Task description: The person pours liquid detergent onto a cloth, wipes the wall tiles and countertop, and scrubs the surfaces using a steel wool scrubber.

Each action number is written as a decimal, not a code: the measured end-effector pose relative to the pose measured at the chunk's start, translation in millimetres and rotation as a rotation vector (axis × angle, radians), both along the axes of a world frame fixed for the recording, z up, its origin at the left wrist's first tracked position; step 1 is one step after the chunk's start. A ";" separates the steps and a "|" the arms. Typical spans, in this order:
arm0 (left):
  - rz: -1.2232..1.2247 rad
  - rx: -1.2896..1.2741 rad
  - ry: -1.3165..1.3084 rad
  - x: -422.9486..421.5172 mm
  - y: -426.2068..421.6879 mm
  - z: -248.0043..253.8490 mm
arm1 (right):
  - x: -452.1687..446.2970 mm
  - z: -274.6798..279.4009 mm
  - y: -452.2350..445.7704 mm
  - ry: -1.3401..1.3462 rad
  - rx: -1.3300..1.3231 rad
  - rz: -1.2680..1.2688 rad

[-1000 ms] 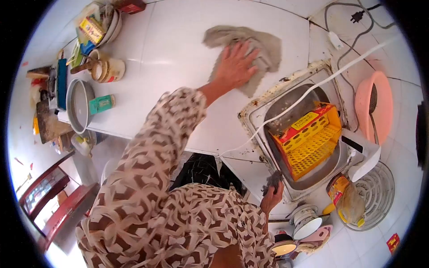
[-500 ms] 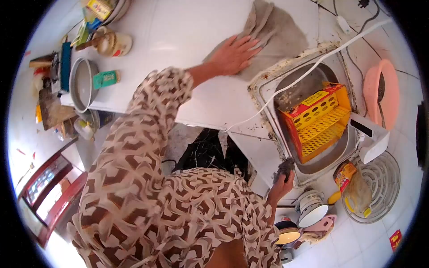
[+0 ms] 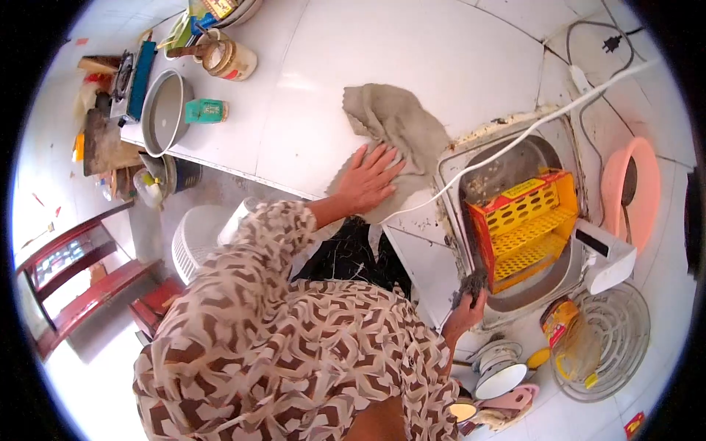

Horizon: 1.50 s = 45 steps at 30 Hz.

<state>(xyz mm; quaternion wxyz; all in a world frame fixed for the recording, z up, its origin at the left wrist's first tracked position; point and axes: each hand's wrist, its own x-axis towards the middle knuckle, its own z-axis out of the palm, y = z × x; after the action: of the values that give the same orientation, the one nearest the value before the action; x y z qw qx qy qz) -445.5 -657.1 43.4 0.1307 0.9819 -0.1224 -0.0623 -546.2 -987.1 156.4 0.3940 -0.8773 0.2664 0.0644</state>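
Note:
My left hand (image 3: pixel 370 180) lies flat, fingers spread, on a grey-brown cloth (image 3: pixel 401 121) on the white tiled counter (image 3: pixel 294 140). Part of the cloth is bunched beyond my fingers. My right hand (image 3: pixel 463 314) is closed around a dark, fuzzy scouring pad (image 3: pixel 471 285) by the near corner of the metal sink (image 3: pixel 544 140). Inside the sink stands a yellow and red box with perforated panels (image 3: pixel 522 228). A white hose or cable (image 3: pixel 500 140) crosses over the sink and counter.
At the left stand a round metal pan (image 3: pixel 149 117), a green box (image 3: pixel 206 111) and a jar (image 3: pixel 237 60). A pink basin (image 3: pixel 638 184), a wire rack (image 3: pixel 614 338) and several pots (image 3: pixel 500 378) lie right of the sink. A red chair (image 3: pixel 95 309) is at lower left.
My left hand has slid the cloth toward the counter's front edge, nearer my body. My right hand stays by the sink corner with the scouring pad. The view has shifted.

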 end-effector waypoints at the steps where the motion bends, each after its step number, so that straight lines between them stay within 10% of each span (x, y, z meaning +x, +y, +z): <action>1: 0.041 -0.005 -0.021 19.0 -7.1 2.3 | -2.8 -2.0 -2.8 -0.031 -0.025 -0.009; 17: 0.979 0.037 -0.213 235.3 108.4 -30.4 | -17.9 2.5 -6.4 -0.023 -0.004 -0.089; 31: 0.725 0.053 -0.117 422.2 -7.9 -16.7 | -31.1 -0.2 13.7 -0.034 0.058 -0.170; 45: -0.287 -0.118 -0.425 410.5 -176.4 -25.2 | -36.2 39.9 31.5 0.025 -0.003 -0.274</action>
<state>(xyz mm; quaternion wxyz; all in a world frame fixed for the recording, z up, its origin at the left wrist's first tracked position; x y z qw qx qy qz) -35.0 -833.4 18.2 0.1489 0.9361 -0.2888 0.1347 -582.4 -955.6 196.3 0.3947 -0.8323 0.3887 0.0203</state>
